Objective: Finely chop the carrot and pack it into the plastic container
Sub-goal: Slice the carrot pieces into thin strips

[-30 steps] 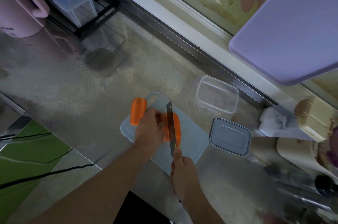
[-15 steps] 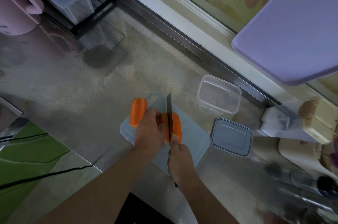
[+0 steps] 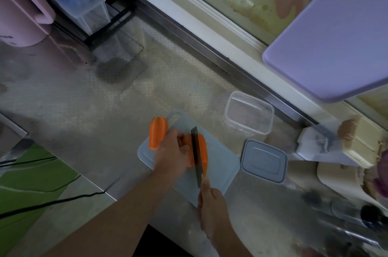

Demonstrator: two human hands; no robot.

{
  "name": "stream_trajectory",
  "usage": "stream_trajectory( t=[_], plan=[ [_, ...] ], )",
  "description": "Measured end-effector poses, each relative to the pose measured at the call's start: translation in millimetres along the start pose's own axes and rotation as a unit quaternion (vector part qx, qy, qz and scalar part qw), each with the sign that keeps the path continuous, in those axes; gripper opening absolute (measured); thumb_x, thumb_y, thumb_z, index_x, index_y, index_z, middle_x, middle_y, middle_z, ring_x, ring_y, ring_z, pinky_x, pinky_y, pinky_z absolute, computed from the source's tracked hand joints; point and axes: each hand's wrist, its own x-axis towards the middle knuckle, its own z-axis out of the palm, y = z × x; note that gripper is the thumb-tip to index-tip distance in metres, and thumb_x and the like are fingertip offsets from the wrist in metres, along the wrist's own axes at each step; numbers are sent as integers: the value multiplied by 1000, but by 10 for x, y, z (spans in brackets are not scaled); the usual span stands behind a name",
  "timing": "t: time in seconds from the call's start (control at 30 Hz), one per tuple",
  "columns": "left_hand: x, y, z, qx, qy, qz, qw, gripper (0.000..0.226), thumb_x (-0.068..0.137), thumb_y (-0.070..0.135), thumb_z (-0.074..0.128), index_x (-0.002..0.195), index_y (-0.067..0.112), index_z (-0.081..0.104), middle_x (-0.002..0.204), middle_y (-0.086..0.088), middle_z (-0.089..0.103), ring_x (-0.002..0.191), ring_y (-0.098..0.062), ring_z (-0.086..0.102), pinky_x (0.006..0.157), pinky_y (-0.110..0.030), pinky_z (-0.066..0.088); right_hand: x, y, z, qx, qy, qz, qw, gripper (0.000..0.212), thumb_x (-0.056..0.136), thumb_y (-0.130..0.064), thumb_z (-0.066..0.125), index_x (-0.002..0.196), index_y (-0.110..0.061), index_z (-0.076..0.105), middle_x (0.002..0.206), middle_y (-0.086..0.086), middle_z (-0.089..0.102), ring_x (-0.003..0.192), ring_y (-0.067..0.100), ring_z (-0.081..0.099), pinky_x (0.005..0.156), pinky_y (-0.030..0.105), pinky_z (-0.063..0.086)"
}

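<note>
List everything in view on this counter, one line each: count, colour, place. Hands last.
carrot piece under the knife: 1, orange, middle of the cutting board
spare carrot piece: 1, orange, far-left corner of the board
cutting board: 1, pale blue-grey, on the counter
knife: 1, dark blade, across the carrot
container: 1, clear, empty, beyond the board to the right
lid: 1, grey, right of the board
kettle: 1, pink, far left
storage box: 1, clear, on a black rack
purple board: 1, lilac, upper right
cable: 1, black, lower left
left hand: 1, holds the carrot down
right hand: 1, grip on the knife handle
</note>
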Motion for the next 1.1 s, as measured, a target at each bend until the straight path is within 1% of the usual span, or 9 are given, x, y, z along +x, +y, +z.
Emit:
stream_trajectory(
  t=[0.17, 0.27, 0.53, 0.57, 0.63, 0.67, 0.8, 0.97, 1.1],
  plan=[
    [7, -31, 4, -7, -2, 4, 1000, 19, 97, 8, 65, 101, 24, 58, 90, 7, 62, 84, -13, 61, 73, -26, 46, -91, -201, -82, 42, -7, -33, 999, 56, 102, -61, 38, 60, -24, 41, 54, -3, 33, 48, 13, 29, 51, 28, 24],
    [6, -52, -10, 3, 3, 35, 999, 15, 96, 13, 65, 106, 21, 59, 93, 3, 66, 83, -17, 63, 72, -31, 50, -122, -319, -99, 50, -25, -38, 998, 59, 104, -60, 35, 56, -26, 38, 54, -1, 29, 45, 13, 24, 47, 25, 19],
    [16, -38, 20, 5, -4, 11, 1000, 20, 96, 5, 61, 99, 24, 56, 88, 4, 61, 81, -15, 62, 78, -37, 59, -203, -315, -44, 52, -43, -26, 997, 60, 103, -62, 33, 55, -26, 38, 54, -2, 29, 44, 13, 23, 46, 24, 19],
    [25, -50, 23, -7, -7, 7, 1000, 21, 96, 4, 61, 99, 25, 56, 88, 4, 62, 81, -15, 62, 77, -36, 59, -209, -314, -44, 53, -45, -27, 997, 60, 103, -61, 33, 55, -26, 37, 54, -1, 29, 43, 13, 22, 46, 24, 18],
    [18, -52, 17, -7, -9, 5, 1000, 20, 96, 3, 61, 101, 22, 57, 90, 4, 62, 80, -11, 60, 71, -22, 53, -221, -320, -41, 51, -42, -27, 997, 60, 104, -61, 33, 55, -26, 36, 53, -2, 28, 43, 13, 21, 45, 24, 18],
    [8, -48, 3, -1, -5, 14, 1000, 18, 96, 5, 61, 104, 21, 58, 91, 4, 63, 80, -10, 60, 68, -18, 49, -224, -318, -38, 47, -40, -28, 998, 60, 104, -61, 33, 55, -26, 37, 53, -2, 28, 43, 12, 22, 45, 24, 18],
    [2, -45, -9, 2, 1, 29, 1000, 17, 95, 9, 64, 104, 23, 58, 92, 6, 65, 85, -14, 64, 72, -28, 51, -248, -312, -8, 28, -31, -31, 999, 56, 103, -61, 32, 60, -25, 40, 54, -3, 32, 45, 11, 26, 47, 26, 22],
    [15, -43, 17, 5, -2, 14, 1000, 17, 98, 9, 64, 106, 22, 57, 93, 8, 61, 87, -8, 60, 74, -24, 44, -282, -167, 41, -16, 0, -29, 999, 59, 102, -62, 31, 61, -22, 46, 48, -8, 38, 47, 12, 38, 53, 27, 31],
    [18, -46, 23, 0, 4, 4, 1000, 16, 97, 10, 66, 103, 23, 57, 91, 8, 62, 85, -4, 59, 69, -22, 42, -256, -2, 67, -28, 23, -8, 999, 59, 96, -68, 33, 61, -25, 50, 51, -10, 45, 51, 12, 44, 59, 26, 35]
  ],
)
